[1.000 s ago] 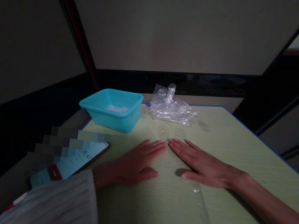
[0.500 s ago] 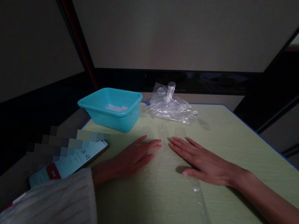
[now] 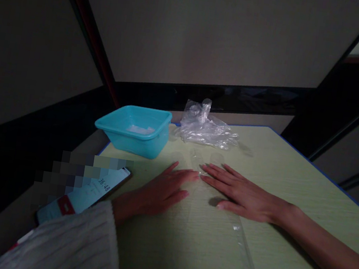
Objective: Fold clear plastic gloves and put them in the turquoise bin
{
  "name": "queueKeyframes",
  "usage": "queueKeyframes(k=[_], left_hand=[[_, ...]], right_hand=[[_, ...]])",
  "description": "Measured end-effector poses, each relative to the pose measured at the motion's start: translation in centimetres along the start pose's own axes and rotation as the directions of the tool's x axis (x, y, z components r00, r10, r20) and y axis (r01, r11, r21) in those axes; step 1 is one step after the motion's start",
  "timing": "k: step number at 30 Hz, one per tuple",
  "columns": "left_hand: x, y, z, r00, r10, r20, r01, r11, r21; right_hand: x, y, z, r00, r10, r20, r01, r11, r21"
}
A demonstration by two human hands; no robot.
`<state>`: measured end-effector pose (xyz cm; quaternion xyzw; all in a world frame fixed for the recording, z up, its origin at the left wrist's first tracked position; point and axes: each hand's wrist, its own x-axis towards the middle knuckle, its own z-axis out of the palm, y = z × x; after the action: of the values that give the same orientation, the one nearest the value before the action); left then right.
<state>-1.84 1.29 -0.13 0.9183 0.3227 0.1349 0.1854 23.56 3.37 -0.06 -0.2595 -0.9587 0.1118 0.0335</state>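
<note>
A clear, thin plastic glove (image 3: 213, 243) lies flat on the pale yellow-green table (image 3: 313, 190), its finger parts pointing to the far side. My left hand (image 3: 164, 188) rests on its left part with the fingers apart. From the right, my right hand (image 3: 245, 193) lies palm down on the glove, fingers stretched out. The fingertips of both hands nearly meet at the middle. Beyond them is a crumpled pile of clear plastic gloves (image 3: 204, 127).
A turquoise basket (image 3: 153, 144) with something whitish inside stands at the back left. A phone (image 3: 89, 193) with a lit screen lies at the left edge, partly behind my sleeve. Grey panels rise behind the table.
My left hand has moved slightly to the right, closer to my right hand. My right hand has shifted a little to the left.
</note>
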Motion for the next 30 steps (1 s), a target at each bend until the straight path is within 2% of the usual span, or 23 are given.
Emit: queueKeyframes(k=[4,10,18,26,30], left_hand=[[0.01,0.05,0.00,1.000,-0.004,0.001,0.004,1.000,-0.008],[-0.04,-0.02,-0.03,0.998,-0.019,-0.065,0.018,1.000,-0.007],[0.27,-0.22,0.29,1.000,-0.014,0.009,0.014,1.000,0.008],[0.21,-0.12,0.26,0.999,-0.052,0.000,0.052,0.998,0.022],[0.22,-0.14,0.37,0.999,-0.049,-0.009,0.050,0.998,0.035]], right_hand=[[0.05,-0.02,0.00,1.000,0.012,-0.011,-0.012,1.000,-0.016],[0.21,-0.07,0.12,0.999,0.010,-0.037,-0.012,0.999,-0.049],[0.33,0.04,0.26,0.998,0.015,-0.055,-0.019,0.997,-0.081],[0.25,0.19,0.47,0.996,0.005,-0.089,-0.011,0.997,-0.075],[0.27,0.13,0.41,0.998,0.012,-0.070,-0.018,0.996,-0.086]])
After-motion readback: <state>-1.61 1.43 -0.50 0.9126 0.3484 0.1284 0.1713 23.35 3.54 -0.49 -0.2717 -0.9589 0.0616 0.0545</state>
